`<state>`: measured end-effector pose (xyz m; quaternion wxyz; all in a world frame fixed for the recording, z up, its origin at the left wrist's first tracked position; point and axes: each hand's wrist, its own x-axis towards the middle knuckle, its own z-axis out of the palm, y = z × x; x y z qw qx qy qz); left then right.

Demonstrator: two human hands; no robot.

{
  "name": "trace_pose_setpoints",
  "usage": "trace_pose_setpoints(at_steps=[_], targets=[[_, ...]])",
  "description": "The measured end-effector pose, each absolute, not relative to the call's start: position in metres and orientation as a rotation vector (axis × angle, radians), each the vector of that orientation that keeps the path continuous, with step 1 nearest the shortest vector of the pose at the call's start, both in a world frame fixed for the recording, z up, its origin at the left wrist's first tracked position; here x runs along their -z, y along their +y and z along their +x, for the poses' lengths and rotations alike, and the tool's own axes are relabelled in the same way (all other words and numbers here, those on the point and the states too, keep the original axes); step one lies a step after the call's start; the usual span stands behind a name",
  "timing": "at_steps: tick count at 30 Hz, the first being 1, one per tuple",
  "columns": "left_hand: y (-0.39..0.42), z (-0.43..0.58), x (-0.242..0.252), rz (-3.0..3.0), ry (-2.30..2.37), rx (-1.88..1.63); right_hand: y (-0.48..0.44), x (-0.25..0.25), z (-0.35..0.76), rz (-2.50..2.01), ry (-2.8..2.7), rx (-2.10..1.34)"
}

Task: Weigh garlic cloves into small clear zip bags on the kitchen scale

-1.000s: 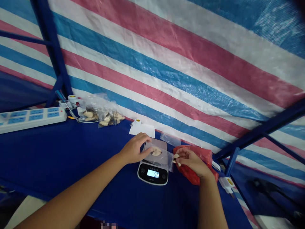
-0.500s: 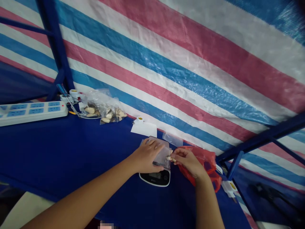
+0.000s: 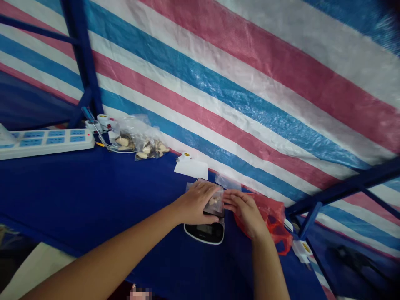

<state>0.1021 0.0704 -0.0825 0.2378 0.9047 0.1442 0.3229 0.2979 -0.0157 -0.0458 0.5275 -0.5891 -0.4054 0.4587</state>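
A clear plastic bag point(image 3: 221, 207) with several small pale pieces point(image 3: 214, 200) in it lies on a black-and-white digital scale point(image 3: 206, 237). My left hand point(image 3: 195, 202) rests across the bag, fingers stretched out and thumb spread apart over the scale. It covers the bag's left part. At the bag's right edge, my right hand point(image 3: 243, 208) has its fingers extended and slightly apart, with nothing visible in them. A red plastic bag point(image 3: 275, 208) sits just behind and right of this hand. What the scale's display reads is too small to tell.
Behind the scale are a white paper point(image 3: 192, 167), a white plug point(image 3: 184, 156) and another clear bag point(image 3: 228, 182). Farther left are bagged pale pieces point(image 3: 150, 148), a screwdriver point(image 3: 89, 116) and a power strip point(image 3: 46, 141). Another white plug point(image 3: 302, 248) lies at the right.
My right hand has let go of a small pale piece at the bag's mouth, and its fingers have straightened. Pale pieces now show inside the bag. My left hand stays in place.
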Motion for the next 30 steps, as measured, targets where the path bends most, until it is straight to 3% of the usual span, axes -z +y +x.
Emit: trace_pose_setpoints(at_steps=[10,18,23,30], targets=[[0.084,0.089,0.082,2.104,0.458,-0.849,-0.008,0.064,0.295,-1.68,-1.185,-0.757],[0.104,0.101,0.098,1.571,0.511,-1.203,-0.008,0.067,0.286,-1.526,-1.249,-0.69],[0.128,0.098,0.102,1.26,0.781,-1.468,-0.013,0.058,0.285,-1.382,-1.225,-0.595],[0.148,0.095,0.117,1.181,0.912,-1.495,-0.013,0.058,0.281,-1.334,-1.115,-0.671]])
